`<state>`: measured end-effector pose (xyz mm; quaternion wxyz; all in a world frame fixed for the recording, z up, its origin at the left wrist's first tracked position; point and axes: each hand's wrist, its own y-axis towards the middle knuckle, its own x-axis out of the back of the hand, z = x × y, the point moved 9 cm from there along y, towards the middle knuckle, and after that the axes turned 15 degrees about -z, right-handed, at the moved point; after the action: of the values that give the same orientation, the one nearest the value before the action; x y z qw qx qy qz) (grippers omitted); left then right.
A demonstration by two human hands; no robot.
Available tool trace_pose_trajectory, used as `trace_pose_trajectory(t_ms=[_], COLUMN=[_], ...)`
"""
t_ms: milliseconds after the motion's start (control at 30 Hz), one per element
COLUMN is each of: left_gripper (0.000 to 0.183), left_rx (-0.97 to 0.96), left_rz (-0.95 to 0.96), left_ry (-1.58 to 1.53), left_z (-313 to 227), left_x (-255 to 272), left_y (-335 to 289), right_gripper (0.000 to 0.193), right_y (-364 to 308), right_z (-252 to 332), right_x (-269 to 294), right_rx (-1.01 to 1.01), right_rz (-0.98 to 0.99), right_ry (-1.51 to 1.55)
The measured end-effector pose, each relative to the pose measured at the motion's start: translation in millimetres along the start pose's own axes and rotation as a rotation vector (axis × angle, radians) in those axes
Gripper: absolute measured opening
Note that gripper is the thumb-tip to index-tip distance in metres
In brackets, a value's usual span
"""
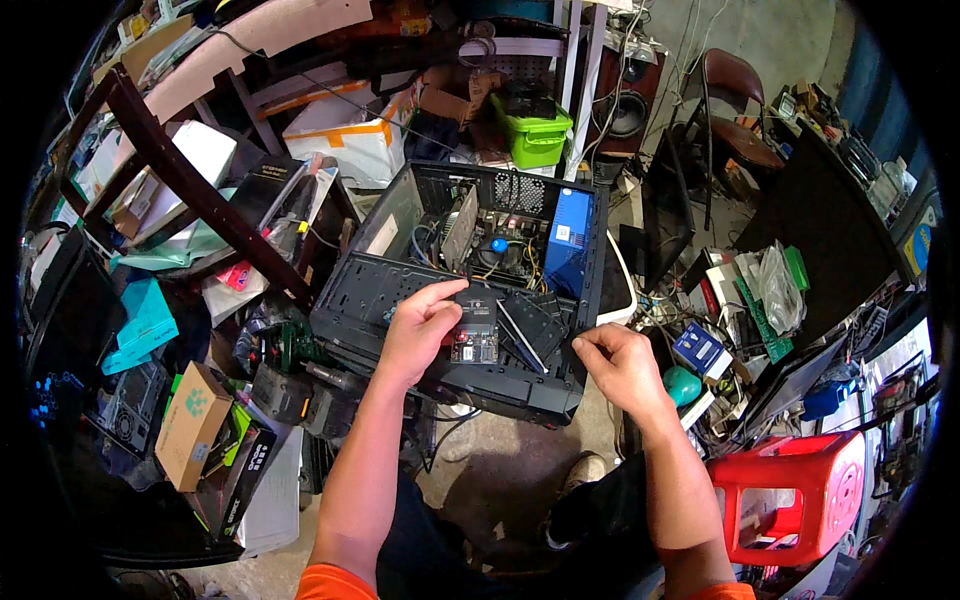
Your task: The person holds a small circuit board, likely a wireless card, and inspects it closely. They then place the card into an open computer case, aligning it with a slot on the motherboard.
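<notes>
A black computer case (450,385) lies open in front of me, its inside facing up. In it show a motherboard, cables, a round blue-topped part (498,245) and a blue power supply (569,240) at the far right corner. My left hand (420,330) is closed at the left edge of a small black drive-like part with a bare circuit board strip (475,322), over the near part of the case. Right of this part lie black flat pieces (533,330). My right hand (622,368) is at the case's near right corner, thumb and fingers pinched; whatever is between them is too small to make out.
A power drill (325,395) is left of the case, beside cardboard boxes (193,425). A dark wooden frame (190,190) leans at the left. Right are a red plastic stool (790,500), a blue box (700,348) and large dark panels (815,240). A green bin (537,138) stands behind.
</notes>
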<state>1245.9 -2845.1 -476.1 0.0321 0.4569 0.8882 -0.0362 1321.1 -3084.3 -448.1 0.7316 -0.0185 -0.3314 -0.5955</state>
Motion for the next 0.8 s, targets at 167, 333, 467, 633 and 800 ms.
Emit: trace_pose_trajectory(t_ms=[167, 333, 467, 633, 800], left_gripper=[0.035, 0.034, 0.036, 0.035, 0.034], left_rx=[0.007, 0.006, 0.014, 0.0, 0.011], left_rz=[-0.004, 0.01, -0.006, 0.008, 0.013], left_ry=[0.001, 0.0, 0.017, 0.02, 0.013], left_z=[-0.6, 0.0, -1.9, -0.3, -1.0], left_x=[-1.1, -0.6, -1.2, -1.3, -1.8], left_y=[-0.9, -1.3, -2.5, -1.2, -2.2], right_gripper=[0.018, 0.018, 0.018, 0.019, 0.018], right_y=[-0.3, -0.4, -0.4, -0.4, -1.0], right_z=[0.9, 1.6, 1.6, 2.2, 3.1], right_x=[0.5, 0.1, -0.4, 0.3, 0.8], right_rx=[0.001, 0.013, 0.028, 0.018, -0.013], right_rz=[0.0, -0.001, 0.007, 0.017, 0.016], right_ry=[0.003, 0.0, -0.003, -0.005, 0.001])
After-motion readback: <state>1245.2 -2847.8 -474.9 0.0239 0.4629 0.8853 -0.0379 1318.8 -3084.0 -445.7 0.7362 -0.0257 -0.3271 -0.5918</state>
